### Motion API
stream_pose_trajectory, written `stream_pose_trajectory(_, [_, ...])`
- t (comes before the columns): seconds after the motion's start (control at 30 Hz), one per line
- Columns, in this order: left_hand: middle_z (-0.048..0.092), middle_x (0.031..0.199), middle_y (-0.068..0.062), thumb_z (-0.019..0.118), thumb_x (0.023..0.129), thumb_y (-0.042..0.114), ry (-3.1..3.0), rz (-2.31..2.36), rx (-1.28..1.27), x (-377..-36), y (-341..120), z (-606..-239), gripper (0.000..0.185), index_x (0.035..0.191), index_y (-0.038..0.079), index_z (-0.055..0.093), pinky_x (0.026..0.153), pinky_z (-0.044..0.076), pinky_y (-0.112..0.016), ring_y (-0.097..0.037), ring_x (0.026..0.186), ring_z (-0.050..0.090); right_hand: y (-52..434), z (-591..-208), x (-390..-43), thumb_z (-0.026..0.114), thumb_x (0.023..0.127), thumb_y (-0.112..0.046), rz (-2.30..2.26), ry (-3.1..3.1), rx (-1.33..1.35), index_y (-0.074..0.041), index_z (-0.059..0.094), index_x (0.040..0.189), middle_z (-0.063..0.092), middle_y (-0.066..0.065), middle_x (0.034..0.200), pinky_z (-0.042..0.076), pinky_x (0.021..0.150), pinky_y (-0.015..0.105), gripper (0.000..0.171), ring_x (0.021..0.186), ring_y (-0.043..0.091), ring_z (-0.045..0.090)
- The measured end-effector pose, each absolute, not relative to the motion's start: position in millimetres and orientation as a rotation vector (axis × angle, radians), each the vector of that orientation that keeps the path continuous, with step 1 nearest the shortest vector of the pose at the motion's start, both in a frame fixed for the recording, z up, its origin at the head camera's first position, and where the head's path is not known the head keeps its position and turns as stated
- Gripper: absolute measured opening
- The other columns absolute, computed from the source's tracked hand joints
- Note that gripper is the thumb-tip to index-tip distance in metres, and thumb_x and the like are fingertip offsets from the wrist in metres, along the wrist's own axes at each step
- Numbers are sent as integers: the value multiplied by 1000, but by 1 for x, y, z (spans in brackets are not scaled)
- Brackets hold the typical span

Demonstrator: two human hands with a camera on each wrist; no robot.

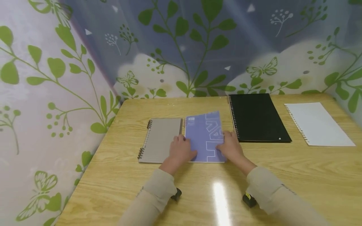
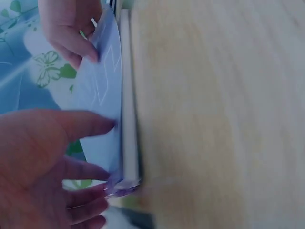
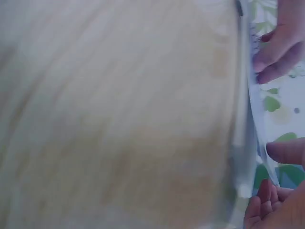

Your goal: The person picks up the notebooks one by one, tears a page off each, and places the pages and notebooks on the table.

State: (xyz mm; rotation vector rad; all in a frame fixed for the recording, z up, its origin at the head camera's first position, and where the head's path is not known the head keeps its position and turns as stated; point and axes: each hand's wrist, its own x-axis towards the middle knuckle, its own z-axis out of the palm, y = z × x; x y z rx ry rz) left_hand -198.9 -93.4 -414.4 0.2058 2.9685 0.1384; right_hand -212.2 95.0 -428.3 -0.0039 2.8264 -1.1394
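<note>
A purple spiral notebook [image 1: 205, 135] lies on the wooden table [image 1: 282, 182], in front of me. My left hand [image 1: 181, 150] holds its near left edge and my right hand [image 1: 230, 146] holds its right edge. In the left wrist view the thin purple cover [image 2: 102, 86] stands a little off the white pages, with my left hand's [image 2: 43, 162] thumb and fingers pinching it. The right wrist view is blurred; there my right hand [image 3: 281, 200] sits at the cover's edge [image 3: 252, 95] with thumb and fingers on either side.
A grey spiral notebook [image 1: 161, 139] lies right against the purple one's left side. A black notebook [image 1: 257, 117] lies to its right, and a loose white punched sheet [image 1: 318, 124] further right. Leaf-patterned curtains [image 1: 56, 78] close off the left and back.
</note>
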Motion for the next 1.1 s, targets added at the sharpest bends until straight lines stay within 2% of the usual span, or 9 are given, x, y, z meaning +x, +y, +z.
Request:
stream_pose_trajectory(0.13, [41,137,-19,51,87,54,2791,341,344,-203,-103,-395,74,140,4,37,101,36,-47,-36,125,38,93,-408,-210,57,79,-3,-1403,2708,-88,4,34,137,42,24,126,46,88,43,62,108,35,49])
stream_pose_trajectory(0.27, [29,149,-14,34,90,63,2580,732,394,-210,-110,-361,80,148,10,18,108,30,-47,-32,136,30,84,-387,-209,47,95,-22,-1700,2441,-328,-5,37,139,46,19,132,44,91,44,48,114,33,50])
stream_pose_trajectory(0.37, [24,152,-7,28,89,66,2481,950,371,-213,-113,-338,80,149,16,12,105,35,-45,-28,133,36,73,-382,-206,35,100,-33,-1777,2271,-509,-8,39,140,46,16,138,39,98,48,47,123,33,46])
stream_pose_trajectory(0.5, [36,147,-7,37,93,55,2434,1051,350,-214,-116,-323,70,148,17,18,82,52,-39,-26,115,54,58,-383,-200,37,100,-22,-1784,2182,-609,-4,38,140,41,16,142,32,106,49,43,132,32,36])
stream_pose_trajectory(0.6, [45,138,-6,39,97,38,2409,1106,345,-213,-120,-321,55,147,19,22,71,54,-34,-23,105,56,49,-387,-198,37,98,-12,-1841,2124,-608,-4,41,138,39,13,143,26,110,50,41,134,30,33])
stream_pose_trajectory(0.7, [52,129,-7,34,100,26,2403,1155,329,-211,-126,-320,48,146,20,22,70,53,-33,-23,100,58,45,-390,-202,37,98,-10,-1872,2104,-613,-7,45,136,40,10,143,23,111,50,39,134,29,33])
stream_pose_trajectory(0.87, [55,122,-14,34,97,17,2498,1136,236,-206,-142,-321,50,145,12,24,72,53,-33,-26,98,60,57,-401,-224,45,97,-16,-1609,2483,-619,-7,45,135,42,14,141,28,108,50,39,132,32,35])
stream_pose_trajectory(1.03, [54,123,-19,49,93,19,2642,1040,-8,-208,-170,-329,53,140,4,31,65,54,-33,-28,96,62,85,-425,-251,48,95,-26,-839,2987,-458,-5,40,138,48,22,126,38,96,51,48,114,37,46])
stream_pose_trajectory(1.1, [54,124,-20,57,90,24,2713,941,-110,-210,-182,-334,57,138,1,34,72,54,-36,-30,100,61,94,-431,-258,45,96,-32,-653,2979,-404,-4,33,141,45,25,127,39,95,53,54,113,39,45])
